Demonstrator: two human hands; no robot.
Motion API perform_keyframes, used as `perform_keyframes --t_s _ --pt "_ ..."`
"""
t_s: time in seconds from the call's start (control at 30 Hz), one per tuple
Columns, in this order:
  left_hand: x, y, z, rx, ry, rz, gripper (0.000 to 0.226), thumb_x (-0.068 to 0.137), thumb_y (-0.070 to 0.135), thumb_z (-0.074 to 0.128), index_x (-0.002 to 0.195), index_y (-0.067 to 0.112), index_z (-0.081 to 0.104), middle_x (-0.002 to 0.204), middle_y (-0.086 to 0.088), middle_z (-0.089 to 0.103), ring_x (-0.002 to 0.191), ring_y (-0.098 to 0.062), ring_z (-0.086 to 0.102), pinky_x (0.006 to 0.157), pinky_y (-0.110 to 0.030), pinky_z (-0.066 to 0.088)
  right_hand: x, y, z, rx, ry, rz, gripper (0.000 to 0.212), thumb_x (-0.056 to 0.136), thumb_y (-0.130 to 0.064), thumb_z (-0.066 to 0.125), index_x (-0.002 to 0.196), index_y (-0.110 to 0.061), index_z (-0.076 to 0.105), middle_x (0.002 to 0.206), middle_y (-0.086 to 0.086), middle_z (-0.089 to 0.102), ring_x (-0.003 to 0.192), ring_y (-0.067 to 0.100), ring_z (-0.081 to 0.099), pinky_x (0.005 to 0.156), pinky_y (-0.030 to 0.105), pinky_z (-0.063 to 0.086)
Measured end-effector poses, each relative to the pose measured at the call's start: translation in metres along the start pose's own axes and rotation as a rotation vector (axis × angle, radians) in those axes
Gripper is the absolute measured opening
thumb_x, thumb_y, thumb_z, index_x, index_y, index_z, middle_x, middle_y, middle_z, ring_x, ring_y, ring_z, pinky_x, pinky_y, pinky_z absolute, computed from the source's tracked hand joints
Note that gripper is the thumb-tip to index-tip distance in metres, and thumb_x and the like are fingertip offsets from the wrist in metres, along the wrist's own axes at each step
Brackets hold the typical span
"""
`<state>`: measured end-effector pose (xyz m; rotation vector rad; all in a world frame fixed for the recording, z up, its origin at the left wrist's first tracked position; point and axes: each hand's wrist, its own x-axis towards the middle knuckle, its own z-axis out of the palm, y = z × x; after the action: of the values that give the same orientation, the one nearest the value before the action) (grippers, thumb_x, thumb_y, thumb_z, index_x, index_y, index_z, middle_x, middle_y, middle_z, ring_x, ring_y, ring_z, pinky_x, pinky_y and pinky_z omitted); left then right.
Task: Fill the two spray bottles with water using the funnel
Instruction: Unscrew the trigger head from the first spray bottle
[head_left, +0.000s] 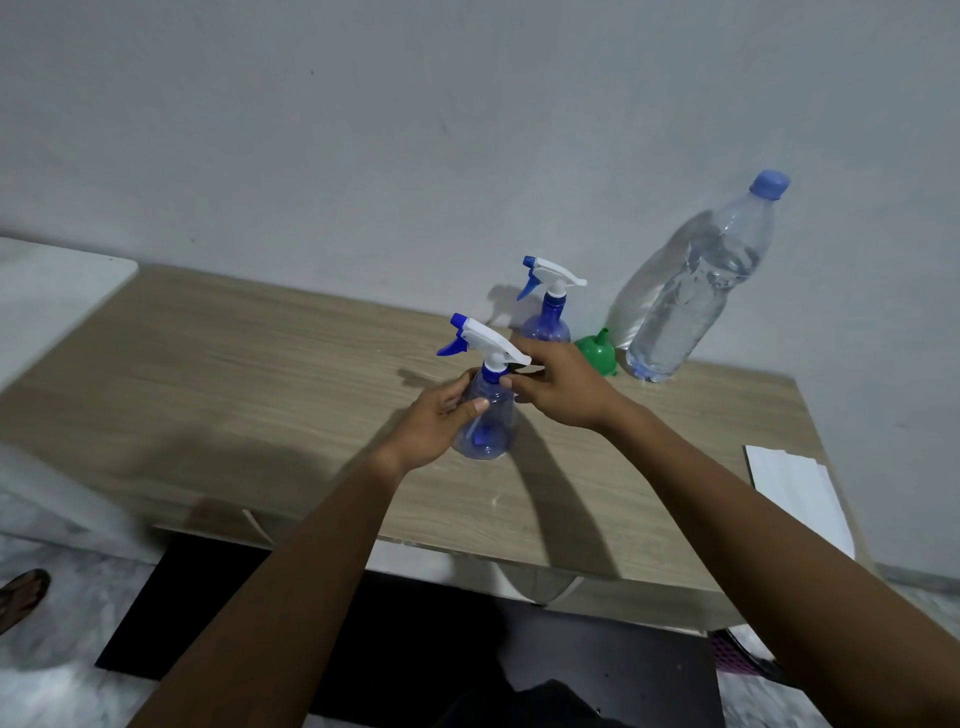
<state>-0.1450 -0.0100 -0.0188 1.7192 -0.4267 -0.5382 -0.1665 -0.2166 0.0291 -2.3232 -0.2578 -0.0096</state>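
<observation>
Blue-tinted clear plastic spray bottle (485, 415) stands on the wooden table (260, 374), its body clamped in the left hand (441, 421) grip; the right hand (558, 387) pinches its blue collar. Judged step: unscrewing the sprayer. Next, fetch the green funnel (597, 353) just beyond the right grip.

Your left hand (435, 415) wrapped round the near spray bottle (485, 415) on the table (208, 374), your right hand (558, 387) pinching its blue collar, second sprayer (545, 312) far behind, green funnel (597, 353) upside down right of it, water bottle (696, 291) beside the funnel, white paper (795, 488) at the right edge.
</observation>
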Motion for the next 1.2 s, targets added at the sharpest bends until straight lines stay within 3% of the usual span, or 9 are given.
perform_keyframes --t_s 0.13,0.2,0.3,0.43,0.63,0.83,0.93,1.03,1.2 --pt "0.002 -0.004 -0.001 0.031 -0.002 0.003 0.051 0.101 0.017 0.057 0.15 0.019 0.044 0.139 0.006 0.061 0.129 -0.004 0.055 0.108 -0.02 0.043 0.004 -0.008 0.006 -0.118 0.108 -0.003 0.039 0.083 -0.051 0.075 0.105 -0.02 0.069 0.088 -0.005 0.071 0.08 0.013 0.066 0.072 0.033 0.053" --pt "0.003 -0.004 -0.002 0.031 0.004 0.002 0.047 0.101 0.015 0.056 0.148 0.016 0.047 0.137 0.004 0.063 0.127 -0.004 0.057 0.103 -0.014 0.046 0.008 -0.008 0.012 -0.202 0.186 0.008 0.041 0.079 -0.056 0.077 0.094 -0.019 0.066 0.078 -0.004 0.068 0.071 0.013 0.062 0.062 0.031 0.047" --pt "0.002 -0.003 0.0 0.019 0.003 0.008 0.046 0.102 0.016 0.056 0.147 0.019 0.047 0.135 0.008 0.063 0.125 0.001 0.057 0.097 -0.008 0.044 0.008 -0.008 0.016 -0.192 0.241 0.012 0.037 0.08 -0.051 0.079 0.093 -0.019 0.065 0.078 -0.006 0.068 0.069 0.011 0.061 0.059 0.024 0.041" --pt "0.003 -0.003 0.0 0.016 0.019 -0.014 0.044 0.1 0.014 0.057 0.134 0.041 0.048 0.124 0.029 0.062 0.12 0.012 0.055 0.1 -0.009 0.042 0.001 -0.006 0.01 -0.127 0.148 -0.03 0.021 0.089 -0.033 0.073 0.105 -0.021 0.07 0.086 -0.006 0.07 0.077 0.013 0.064 0.067 0.029 0.046" --pt "0.003 -0.002 0.002 -0.017 0.0 0.016 0.046 0.101 0.006 0.053 0.138 0.031 0.043 0.124 0.024 0.061 0.115 0.015 0.057 0.094 -0.005 0.042 -0.006 0.001 0.011 0.008 0.076 -0.006 0.031 0.095 -0.021 0.065 0.126 -0.025 0.066 0.104 -0.009 0.072 0.093 0.01 0.07 0.086 0.032 0.059" --pt "0.003 -0.005 -0.002 0.012 -0.007 -0.002 0.051 0.101 0.015 0.056 0.15 0.019 0.043 0.141 0.008 0.059 0.133 -0.004 0.052 0.116 -0.031 0.038 -0.004 -0.014 0.014 -0.067 0.184 0.037 0.046 0.083 -0.045 0.079 0.122 -0.026 0.062 0.101 -0.01 0.072 0.09 0.0 0.067 0.076 0.016 0.049" --pt "0.002 -0.003 -0.001 -0.007 -0.012 -0.016 0.048 0.1 0.02 0.058 0.145 0.031 0.046 0.137 0.014 0.062 0.132 -0.003 0.053 0.115 -0.031 0.038 -0.004 -0.014 0.016 -0.042 0.205 0.039 0.037 0.085 -0.039 0.079 0.116 -0.024 0.065 0.097 -0.009 0.072 0.087 0.001 0.067 0.079 0.027 0.056" --pt "0.001 -0.002 -0.001 0.005 -0.006 -0.004 0.051 0.099 0.023 0.059 0.148 0.026 0.045 0.138 0.012 0.061 0.133 -0.006 0.052 0.117 -0.034 0.037 -0.005 -0.012 0.016 -0.002 0.175 0.04 0.032 0.089 -0.031 0.077 0.118 -0.022 0.07 0.098 -0.008 0.074 0.09 0.006 0.071 0.086 0.034 0.059" --pt "-0.002 0.005 0.0 0.027 0.001 -0.01 0.049 0.101 0.021 0.057 0.147 0.028 0.044 0.138 0.013 0.061 0.132 -0.003 0.052 0.115 -0.032 0.038 -0.006 -0.02 0.014 0.218 0.265 0.06 0.032 0.091 -0.013 0.075 0.122 -0.011 0.072 0.103 -0.008 0.074 0.096 -0.002 0.067 0.08 0.02 0.056"
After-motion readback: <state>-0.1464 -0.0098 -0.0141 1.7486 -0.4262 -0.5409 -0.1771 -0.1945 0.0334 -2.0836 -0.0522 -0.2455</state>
